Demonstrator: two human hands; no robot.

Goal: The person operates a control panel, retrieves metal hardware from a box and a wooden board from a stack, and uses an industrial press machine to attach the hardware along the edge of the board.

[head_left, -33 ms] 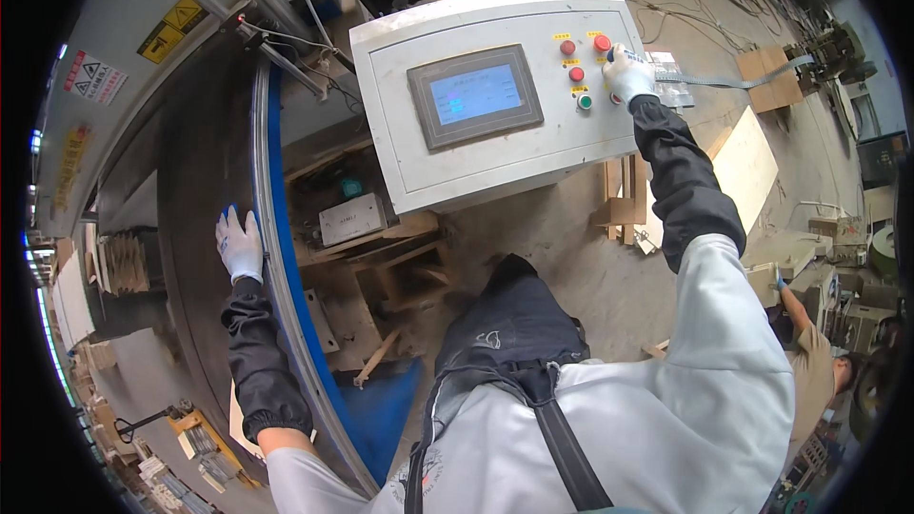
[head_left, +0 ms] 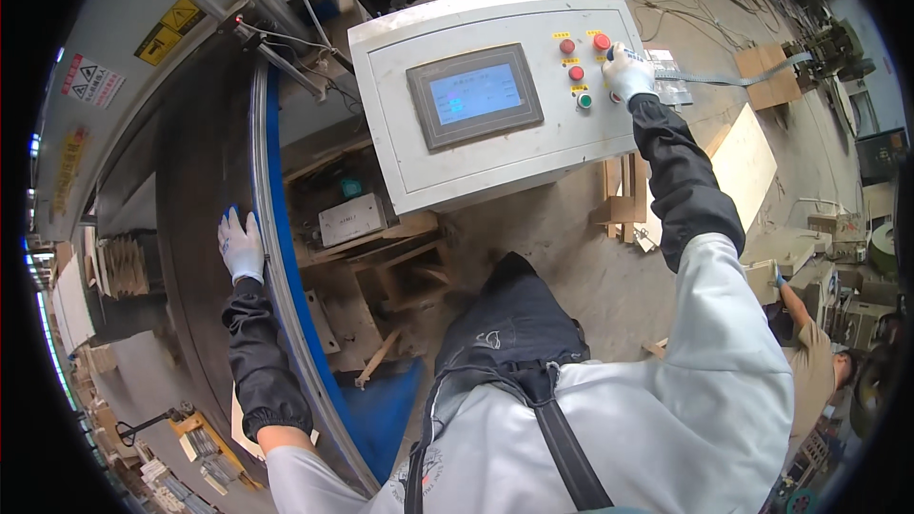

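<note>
- Left hand (head_left: 241, 243): left of the control panel (head_left: 495, 167), on the dark surface (head_left: 205, 162), fingers spread.
- Right hand (head_left: 630, 74): at the panel's right edge, fingers bent; whether gripping, I cannot tell.

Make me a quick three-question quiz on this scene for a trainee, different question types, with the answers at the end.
1. Short answer: Which of the wearer's gloved hands is at the control panel?
2. True or false: The black-framed display screen is dark and unlit.
3. Multiple choice: What runs right beside the wearer's left hand?
A) A pallet jack
B) A metal rail
C) A piece of cardboard

Key:
1. The right hand.
2. False; it is lit blue.
3. B.
</note>
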